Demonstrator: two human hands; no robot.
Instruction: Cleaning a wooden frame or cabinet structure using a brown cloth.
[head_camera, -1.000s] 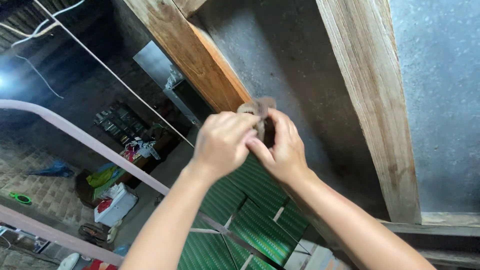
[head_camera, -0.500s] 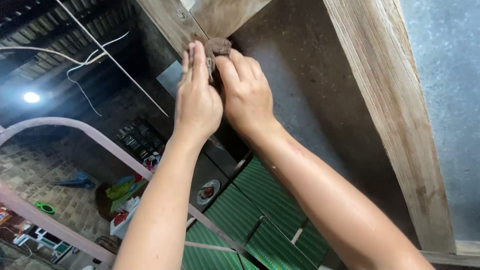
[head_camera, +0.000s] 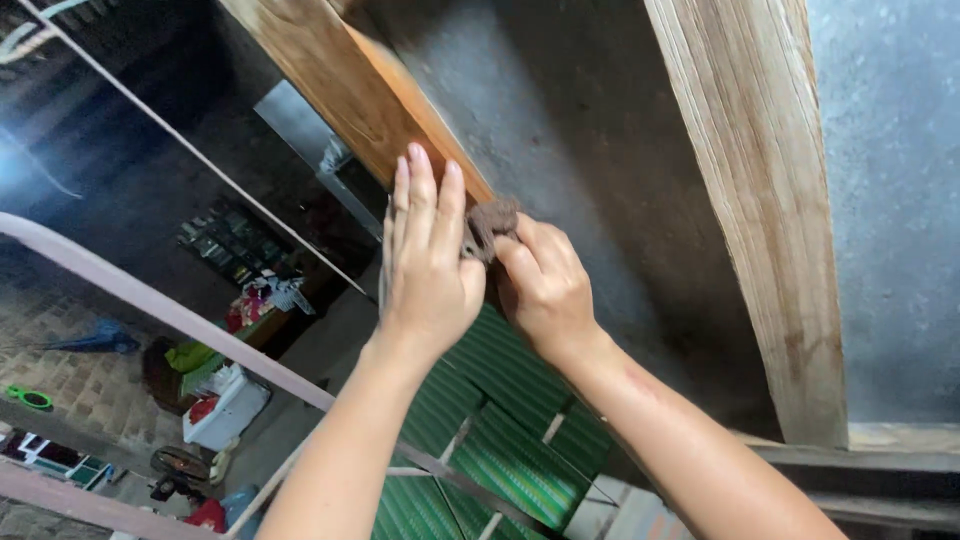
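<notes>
My left hand (head_camera: 428, 260) is raised with its fingers straight and together, pressed against the lower edge of a slanted wooden beam (head_camera: 340, 95). Beside it my right hand (head_camera: 545, 290) pinches a small crumpled brown pad (head_camera: 492, 222), like worn sandpaper, and holds it against the beam's edge. The pad sticks out between the two hands, and my left hand's fingers touch it too.
A second, paler wooden beam (head_camera: 750, 200) runs down on the right over a grey rough wall (head_camera: 880, 180). Green corrugated sheets (head_camera: 500, 440) lie below my arms. A pale metal rail (head_camera: 170, 310) crosses the left, with a room and clutter far beneath.
Both hands came back down the beam from its upper end. My left hand's fingers have straightened flat, while my right hand keeps the brown pad pinched.
</notes>
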